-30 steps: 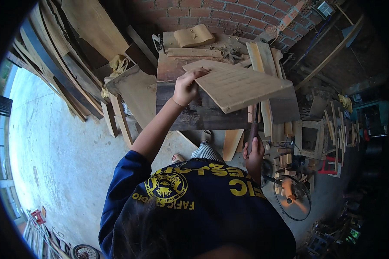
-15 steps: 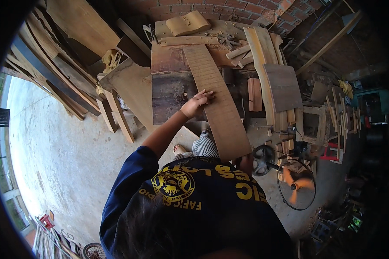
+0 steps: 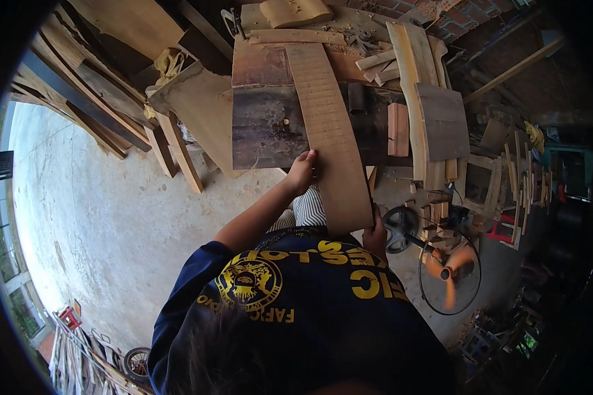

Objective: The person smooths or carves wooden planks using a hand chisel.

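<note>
Overhead view of a person standing at a cluttered desk [image 3: 270,125] with a dark, stained top. A long, pale, rectangular wooden plank [image 3: 329,138] lies lengthwise across the desk, its near end overhanging the edge toward the person's body. The left hand [image 3: 303,172] presses on the plank's left edge, fingers curled over it, so this grip grasps the plank. The right hand [image 3: 375,236] clasps the overhanging near-right corner from below; this grip is also closed on the plank. Beyond the left grip, the plank runs on toward a heap of light offcuts [image 3: 375,59] at the far side of the desk. To the right of the right grip, and lower, a floor fan with orange blades [image 3: 449,270] appears to be spinning, the blades blurred. Left of both grips lies bare concrete floor [image 3: 99,217].

Risk, as judged: only 2 edge holds steady the plank, so the overhanging end could tip or swing, and it might slide off toward the fan.
</note>
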A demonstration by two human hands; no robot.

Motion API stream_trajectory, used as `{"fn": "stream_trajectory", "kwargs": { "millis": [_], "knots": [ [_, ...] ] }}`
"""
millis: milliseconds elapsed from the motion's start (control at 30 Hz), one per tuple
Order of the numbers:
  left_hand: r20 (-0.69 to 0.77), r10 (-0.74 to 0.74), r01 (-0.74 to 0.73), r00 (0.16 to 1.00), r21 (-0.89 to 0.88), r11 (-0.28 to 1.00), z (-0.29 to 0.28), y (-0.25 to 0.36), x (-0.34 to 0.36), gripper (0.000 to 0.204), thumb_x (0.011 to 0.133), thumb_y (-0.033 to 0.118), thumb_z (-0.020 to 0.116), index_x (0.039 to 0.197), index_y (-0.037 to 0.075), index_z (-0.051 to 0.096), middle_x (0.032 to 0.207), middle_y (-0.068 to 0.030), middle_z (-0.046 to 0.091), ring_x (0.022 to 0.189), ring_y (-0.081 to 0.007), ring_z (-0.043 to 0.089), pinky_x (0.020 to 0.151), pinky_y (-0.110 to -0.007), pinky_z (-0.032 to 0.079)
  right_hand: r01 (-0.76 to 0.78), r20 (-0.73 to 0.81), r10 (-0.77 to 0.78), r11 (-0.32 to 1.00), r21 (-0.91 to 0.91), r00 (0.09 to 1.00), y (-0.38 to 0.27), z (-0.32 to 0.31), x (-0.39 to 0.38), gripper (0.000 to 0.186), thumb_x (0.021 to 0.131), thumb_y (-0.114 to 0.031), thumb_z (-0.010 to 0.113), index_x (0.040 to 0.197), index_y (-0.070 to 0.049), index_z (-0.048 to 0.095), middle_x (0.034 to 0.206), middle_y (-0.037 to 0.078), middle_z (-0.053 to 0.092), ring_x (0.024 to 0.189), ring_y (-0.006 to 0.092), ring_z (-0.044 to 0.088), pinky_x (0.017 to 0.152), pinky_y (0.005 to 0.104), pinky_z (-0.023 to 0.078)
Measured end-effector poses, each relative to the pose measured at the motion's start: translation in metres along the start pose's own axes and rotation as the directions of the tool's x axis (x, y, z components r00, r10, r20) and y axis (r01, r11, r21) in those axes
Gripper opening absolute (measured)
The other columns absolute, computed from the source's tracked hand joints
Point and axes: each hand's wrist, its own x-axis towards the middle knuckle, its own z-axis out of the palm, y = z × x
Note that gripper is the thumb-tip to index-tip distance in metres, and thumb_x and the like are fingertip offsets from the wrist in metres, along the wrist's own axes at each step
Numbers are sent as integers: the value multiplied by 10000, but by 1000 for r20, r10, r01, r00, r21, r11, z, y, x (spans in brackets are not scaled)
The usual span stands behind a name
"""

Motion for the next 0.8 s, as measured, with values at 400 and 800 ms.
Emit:
{"fn": "stream_trajectory", "kwargs": {
  "millis": [400, 800],
  "knots": [
    [-352, 131, 15, 927, 382, 924, -44, -38, 48, 426, 992, 330, 369, 1162, -31, 520, 998, -171, 637, 865, -244, 618, 754, -327, 483, -236, 253, 194, 961, 147, 948, -12, -27, -11, 513, 976, -247, 333, 1471, -185, 213, 746, 52, 539, 633, 123, 527, 590, 262, 440],
    [-571, 22, 343, 821, 523, 780, -14, -21, 24, 526, 956, 436, 411, 1097, -42, 579, 1026, -235, 630, 977, -370, 606, 776, -396, 477, -90, 259, 187, 935, -344, 948, -48, 7, 38, 487, 954, -194, 389, 1432, -227, 305, 887, 238, 631, 856, 350, 645, 705, 386, 489]
  ]
}}
